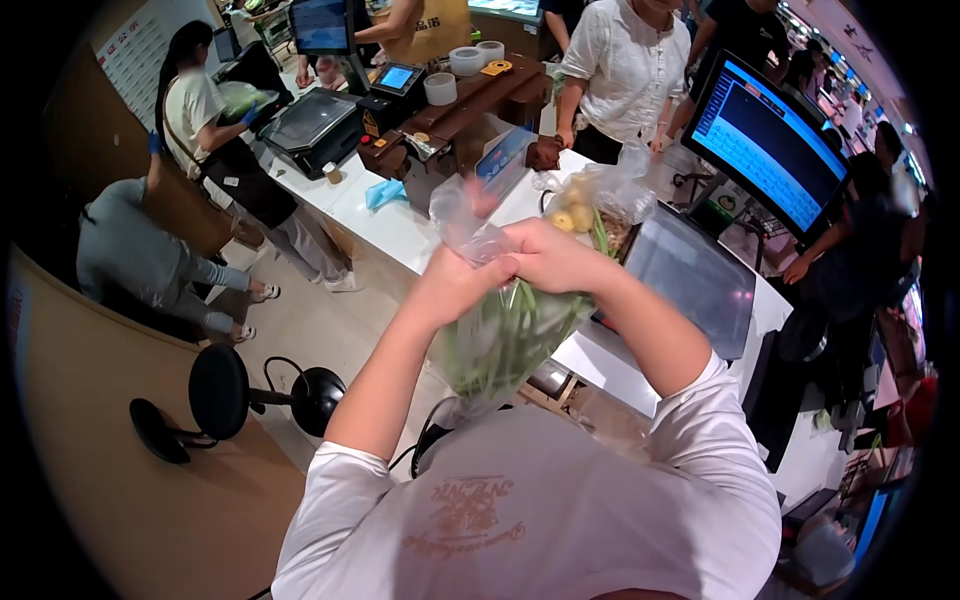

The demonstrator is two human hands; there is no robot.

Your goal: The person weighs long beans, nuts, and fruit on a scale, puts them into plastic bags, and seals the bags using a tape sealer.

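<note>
A clear plastic bag (pixel 510 345) full of long green vegetables hangs in front of my chest. My left hand (pixel 460 285) and my right hand (pixel 555 255) are both closed around its gathered neck, side by side and touching. The loose top of the bag sticks up above my fingers. Just beyond my right hand, on the white counter, lie more clear bags with yellowish round produce (pixel 572 208) and some green stalks in them. What kind of green vegetable I hold is blurred by the plastic.
A flat scale plate (pixel 690 275) and a blue-lit monitor (pixel 770 140) stand on the right. Tape rolls (pixel 440 88) and a brown tape machine (pixel 490 95) sit at the back, near a blue crumpled cloth (pixel 384 193). A black stool (pixel 218 390) is at left. Several people stand around the counters.
</note>
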